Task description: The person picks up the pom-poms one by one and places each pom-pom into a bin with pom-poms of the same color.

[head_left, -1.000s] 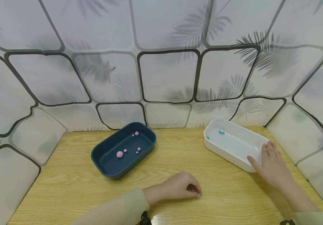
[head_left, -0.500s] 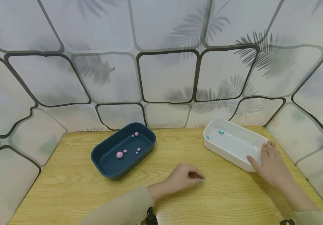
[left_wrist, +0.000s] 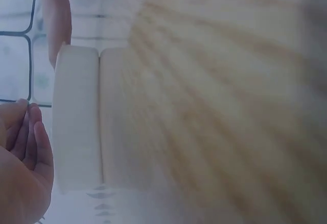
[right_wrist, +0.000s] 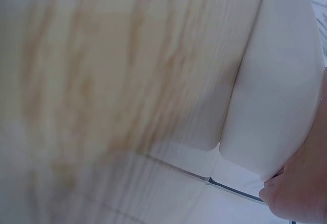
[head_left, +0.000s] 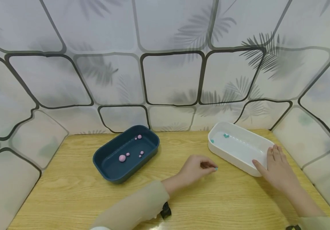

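Between thumb and fingertips, my left hand (head_left: pixel 196 169) pinches a tiny teal ball (head_left: pixel 216 168), held above the table just left of the white tray (head_left: pixel 231 157). My right hand (head_left: pixel 281 169) rests on the tray's near right end, fingers straight along the rim and thumb over the front edge. Inside the tray lie several small teal balls (head_left: pixel 226 135), toward its far left end. In the left wrist view my left hand (left_wrist: pixel 23 168) is beside the tray's outer wall (left_wrist: pixel 76 117). The right wrist view shows my right hand (right_wrist: pixel 301 183) against the tray's end.
A dark blue tray (head_left: pixel 107 174) stands at the left of the wooden table (head_left: pixel 67 198), with several pink balls (head_left: pixel 122 158) of different sizes in it. Patterned fabric walls (head_left: pixel 172 80) enclose the table at the back and both sides.
My left hand has moved right and away from me, toward the white tray, carrying the teal ball. The right hand and both trays have stayed in place.
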{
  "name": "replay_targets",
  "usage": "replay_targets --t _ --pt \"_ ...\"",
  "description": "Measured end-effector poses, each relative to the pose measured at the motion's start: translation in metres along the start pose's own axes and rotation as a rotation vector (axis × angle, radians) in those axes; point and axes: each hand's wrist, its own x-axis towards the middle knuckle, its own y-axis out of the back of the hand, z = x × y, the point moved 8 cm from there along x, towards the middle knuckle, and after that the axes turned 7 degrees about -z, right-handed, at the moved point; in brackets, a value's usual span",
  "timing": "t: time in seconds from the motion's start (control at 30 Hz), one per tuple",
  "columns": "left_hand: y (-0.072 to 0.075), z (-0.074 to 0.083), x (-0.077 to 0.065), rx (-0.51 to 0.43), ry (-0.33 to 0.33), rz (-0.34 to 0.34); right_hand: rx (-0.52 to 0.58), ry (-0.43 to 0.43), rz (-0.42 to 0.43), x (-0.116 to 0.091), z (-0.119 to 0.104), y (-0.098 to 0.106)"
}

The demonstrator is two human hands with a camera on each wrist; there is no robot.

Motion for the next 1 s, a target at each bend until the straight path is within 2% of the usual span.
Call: replay_targets --t 0.2,0.33,0.53,0.8,1.0 --pt "0.004 0.006 0.017 -0.029 0.01 0.025 -0.004 -0.001 -0.001 0.0 0.003 -0.002" --pt "0.01 0.007 0.029 -0.09 0.016 0.056 -0.002 -0.003 -0.005 0.0 0.005 -0.003" --pt "0.024 0.006 0.047 -0.191 0.037 0.163 -0.003 -0.002 -0.003 0.0 0.004 -0.003" --pt "0.038 -0.006 0.068 -0.348 0.101 0.276 -0.006 0.006 0.02 0.0 0.002 -0.002" --pt "0.043 -0.007 0.082 -0.365 0.102 0.315 -0.004 -0.01 0.006 0.001 0.002 -0.002"
